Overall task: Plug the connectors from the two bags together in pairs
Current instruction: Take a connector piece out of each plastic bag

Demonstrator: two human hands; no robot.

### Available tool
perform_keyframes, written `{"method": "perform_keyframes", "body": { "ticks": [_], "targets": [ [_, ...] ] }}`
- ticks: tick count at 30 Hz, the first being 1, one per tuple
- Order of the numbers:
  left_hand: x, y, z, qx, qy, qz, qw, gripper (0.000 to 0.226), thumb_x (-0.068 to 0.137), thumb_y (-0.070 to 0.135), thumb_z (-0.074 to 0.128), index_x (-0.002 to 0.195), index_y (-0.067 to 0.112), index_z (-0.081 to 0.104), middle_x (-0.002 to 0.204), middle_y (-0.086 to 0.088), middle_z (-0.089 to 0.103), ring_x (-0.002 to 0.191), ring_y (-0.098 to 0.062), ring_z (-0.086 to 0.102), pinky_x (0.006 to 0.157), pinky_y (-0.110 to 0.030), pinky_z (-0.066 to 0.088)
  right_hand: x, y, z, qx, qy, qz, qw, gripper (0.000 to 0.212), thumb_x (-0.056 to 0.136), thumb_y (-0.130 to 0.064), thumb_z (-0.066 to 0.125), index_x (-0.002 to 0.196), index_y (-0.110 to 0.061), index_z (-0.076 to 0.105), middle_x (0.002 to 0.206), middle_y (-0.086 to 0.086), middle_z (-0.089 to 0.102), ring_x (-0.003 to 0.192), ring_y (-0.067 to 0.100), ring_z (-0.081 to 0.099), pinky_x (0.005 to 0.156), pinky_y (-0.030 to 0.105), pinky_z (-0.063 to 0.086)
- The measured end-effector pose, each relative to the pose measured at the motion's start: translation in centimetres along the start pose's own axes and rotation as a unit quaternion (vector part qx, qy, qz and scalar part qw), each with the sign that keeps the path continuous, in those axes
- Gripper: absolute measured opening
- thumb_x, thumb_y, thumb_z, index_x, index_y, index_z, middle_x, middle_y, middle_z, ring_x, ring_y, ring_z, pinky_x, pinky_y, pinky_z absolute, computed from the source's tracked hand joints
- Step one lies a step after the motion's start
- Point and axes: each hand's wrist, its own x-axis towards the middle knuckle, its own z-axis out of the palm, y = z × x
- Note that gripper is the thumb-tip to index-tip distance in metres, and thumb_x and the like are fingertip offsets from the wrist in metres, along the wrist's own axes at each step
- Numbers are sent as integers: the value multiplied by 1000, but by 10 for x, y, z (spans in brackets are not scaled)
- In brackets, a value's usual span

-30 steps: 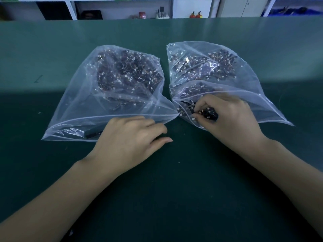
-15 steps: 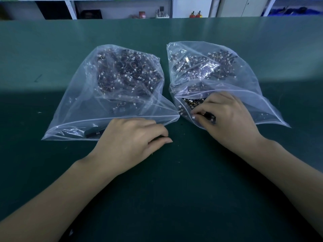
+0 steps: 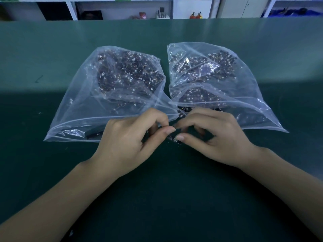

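On the green table [image 3: 52, 172], the left bag [image 3: 83, 102] lies with its mouth toward the person, a dark heap of wired connectors [image 3: 129, 74] piled at its far end. The left hand [image 3: 125, 145] hovers just in front of that mouth, thumb and forefinger pinched together; whether a part sits between them cannot be told, since the fingers hide it. Meeting it at the centre, a small dark connector piece [image 3: 173, 139] shows between the two hands, low above the table. The right hand [image 3: 215, 137] is closed on that piece, thumb tip and forefinger nipping its end. Behind it the right bag [image 3: 244, 88] holds a second heap, some parts spilling near its opening.

The step in hand looks to be the mating of one pair, both halves brought together between the bags. The next move likely calls for lining the two housings up squarely and pressing them home; such tiny parts could slip or go in crooked.
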Motion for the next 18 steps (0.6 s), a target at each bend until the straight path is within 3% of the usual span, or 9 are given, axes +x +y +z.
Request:
{"method": "perform_keyframes", "body": {
  "ticks": [3, 9, 14, 18],
  "targets": [
    [0, 0, 0, 4, 9, 19, 1000, 14, 111, 37, 61, 104, 26, 58, 63, 12, 56, 55, -5, 47, 45, -34, 43, -1, -1, 3, 22, 15, -19, 999, 16, 104, -23, 71, 100, -11, 81, 95, -8, 70, 66, 18, 62, 58, 29, 48],
    [-2, -1, 2, -8, 30, 18, 999, 12, 109, 33, 66, 103, 26, 59, 61, 12, 55, 54, -3, 45, 45, -30, 41, -3, 0, 3, 42, 15, -16, 999, 15, 98, -28, 79, 104, -14, 80, 90, -1, 70, 58, 19, 54, 53, 32, 46],
    [-1, 1, 0, -9, 14, 11, 1000, 18, 112, 44, 57, 108, 26, 57, 68, 14, 61, 55, -6, 52, 47, -29, 42, -2, 2, 5, 38, 33, 3, 999, 9, 97, -18, 80, 103, -12, 81, 90, -3, 71, 59, 17, 54, 61, 14, 39],
    [-1, -2, 1, 0, 5, -20, 1000, 28, 107, 54, 61, 109, 26, 66, 76, 15, 67, 60, 0, 50, 48, -30, 46, -1, 3, 4, 38, 57, 9, 998, 6, 99, -14, 76, 98, -10, 80, 87, -2, 71, 64, 14, 57, 66, 11, 37]
  ]
}}
